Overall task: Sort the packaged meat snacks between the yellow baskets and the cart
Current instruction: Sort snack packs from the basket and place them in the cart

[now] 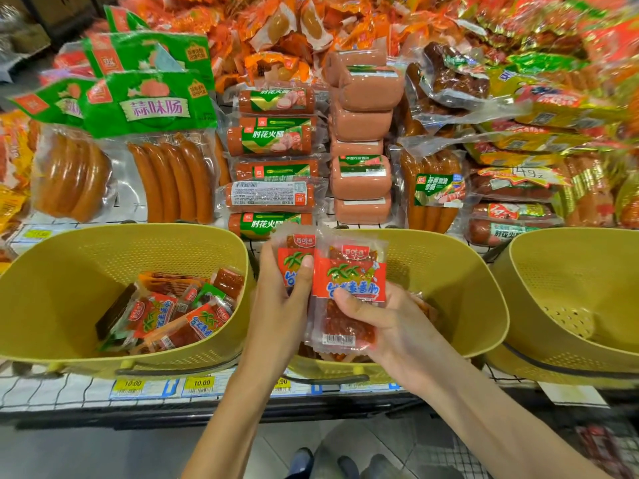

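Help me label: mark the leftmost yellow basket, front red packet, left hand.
Leftmost yellow basket [52, 299]: head view, inner wall.
Front red packet [350, 280]: head view, red label.
Left hand [278, 302]: head view, thumb side.

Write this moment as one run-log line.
left hand: holds rear packet | right hand: holds front packet | at middle basket

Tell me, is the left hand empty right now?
No, the left hand grips a red snack packet, thumb across its front.
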### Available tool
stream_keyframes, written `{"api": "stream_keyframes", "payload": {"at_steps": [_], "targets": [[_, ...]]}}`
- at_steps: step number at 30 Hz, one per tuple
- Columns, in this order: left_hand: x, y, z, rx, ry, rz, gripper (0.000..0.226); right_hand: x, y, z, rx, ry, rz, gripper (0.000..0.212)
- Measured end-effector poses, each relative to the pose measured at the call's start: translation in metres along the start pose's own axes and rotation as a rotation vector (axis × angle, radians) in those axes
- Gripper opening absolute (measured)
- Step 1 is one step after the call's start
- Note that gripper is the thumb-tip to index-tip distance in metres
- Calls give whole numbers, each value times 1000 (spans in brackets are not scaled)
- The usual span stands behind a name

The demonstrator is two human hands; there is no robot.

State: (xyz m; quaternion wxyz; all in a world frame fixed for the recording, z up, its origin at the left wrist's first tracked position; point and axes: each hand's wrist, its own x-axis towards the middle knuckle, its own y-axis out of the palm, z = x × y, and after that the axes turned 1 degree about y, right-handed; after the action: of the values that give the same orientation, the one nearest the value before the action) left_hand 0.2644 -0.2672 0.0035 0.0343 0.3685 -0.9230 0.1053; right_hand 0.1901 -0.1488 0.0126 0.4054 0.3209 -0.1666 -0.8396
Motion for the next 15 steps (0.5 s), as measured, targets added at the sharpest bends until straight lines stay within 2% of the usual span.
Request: {"api": "stream_keyframes", "payload": {"at_steps": [5, 9, 15], "targets": [[2, -1, -2, -98, -86, 52, 28, -5, -3, 2, -34, 16, -29, 45], [-2, -5, 0, -251, -173, 135, 38, -10, -7, 5, 49, 19, 18, 49], [-9, -5, -1, -325, -210, 113, 41, -24, -25, 9, 68, -30, -8, 45]]}}
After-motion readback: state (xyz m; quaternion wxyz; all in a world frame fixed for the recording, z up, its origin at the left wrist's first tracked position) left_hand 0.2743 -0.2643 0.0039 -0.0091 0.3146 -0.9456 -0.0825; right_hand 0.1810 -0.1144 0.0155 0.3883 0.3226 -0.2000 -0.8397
